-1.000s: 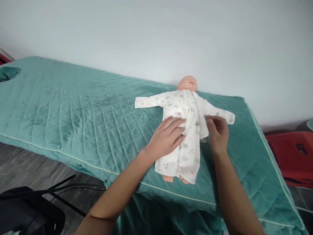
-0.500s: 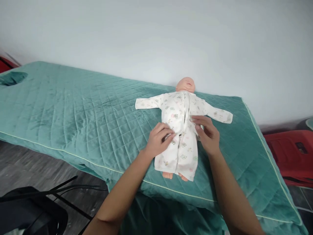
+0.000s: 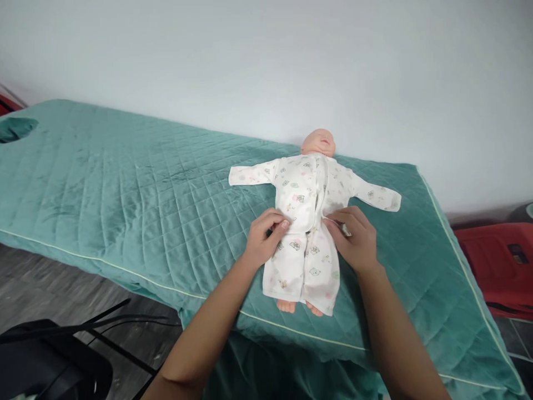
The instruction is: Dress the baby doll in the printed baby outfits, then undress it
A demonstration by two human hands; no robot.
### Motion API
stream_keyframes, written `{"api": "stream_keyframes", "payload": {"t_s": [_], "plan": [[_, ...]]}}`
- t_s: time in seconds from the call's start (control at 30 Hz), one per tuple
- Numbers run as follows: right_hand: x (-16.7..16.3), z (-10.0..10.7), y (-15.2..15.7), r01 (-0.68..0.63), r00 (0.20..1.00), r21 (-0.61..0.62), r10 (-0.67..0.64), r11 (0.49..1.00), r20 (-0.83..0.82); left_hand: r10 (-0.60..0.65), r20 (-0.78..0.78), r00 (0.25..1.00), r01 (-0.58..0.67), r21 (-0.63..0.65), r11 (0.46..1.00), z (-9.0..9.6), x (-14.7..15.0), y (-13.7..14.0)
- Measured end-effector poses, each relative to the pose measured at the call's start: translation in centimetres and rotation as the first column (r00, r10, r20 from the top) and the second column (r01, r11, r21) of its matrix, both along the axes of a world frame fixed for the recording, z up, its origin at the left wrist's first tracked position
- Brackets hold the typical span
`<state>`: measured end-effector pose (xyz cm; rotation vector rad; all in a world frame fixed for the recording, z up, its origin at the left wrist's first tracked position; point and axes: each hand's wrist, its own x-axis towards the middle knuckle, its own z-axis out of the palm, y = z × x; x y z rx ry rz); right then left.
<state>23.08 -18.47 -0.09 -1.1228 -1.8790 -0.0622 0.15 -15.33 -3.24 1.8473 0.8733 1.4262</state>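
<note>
A baby doll (image 3: 318, 142) lies on its back on a green quilted bed cover (image 3: 183, 205), head towards the wall and feet towards me. It wears a white printed baby top (image 3: 297, 191) with both sleeves spread out and matching baby trousers (image 3: 287, 266). The top's front gapes slightly down the middle. My left hand (image 3: 266, 236) pinches the hem of the top at the doll's left-of-picture side. On the other side, my right hand (image 3: 352, 233) has thumb and fingers closed on the top's lower front edge. The doll's bare feet stick out below the trousers.
A pale wall (image 3: 266, 66) runs behind the bed. Red plastic chairs (image 3: 499, 261) stand beyond its right end. A dark bag (image 3: 50, 361) and thin black metal legs are at lower left on the grey floor. The cover has a hole (image 3: 16, 129) at far left.
My right hand has come down and inward from the chest side to the top's lower edge, its fingers closing. My left hand has shifted slightly left along the hem.
</note>
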Motion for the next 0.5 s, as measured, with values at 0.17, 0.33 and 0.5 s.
{"api": "stream_keyframes", "payload": {"t_s": [0.17, 0.33, 0.5], "plan": [[-1.1, 0.4, -0.2, -0.039, 0.999, -0.045, 0.04, 0.998, 0.025, -0.017, 0.014, 1.0, 0.018, -0.035, 0.999, -0.2, -0.1, 0.2], [-1.0, 0.5, -0.7, -0.115, 0.989, -0.124, 0.125, 0.986, 0.077, 0.031, 0.046, 0.998, -0.028, -0.066, 0.997, 0.2, -0.1, 0.2], [-0.6, 1.7, 0.8, -0.012, 0.97, -0.176, -0.031, 0.984, -0.242, 0.187, -0.025, 0.982, -0.188, -0.073, 0.979, 3.5, 1.0, 3.9]]}}
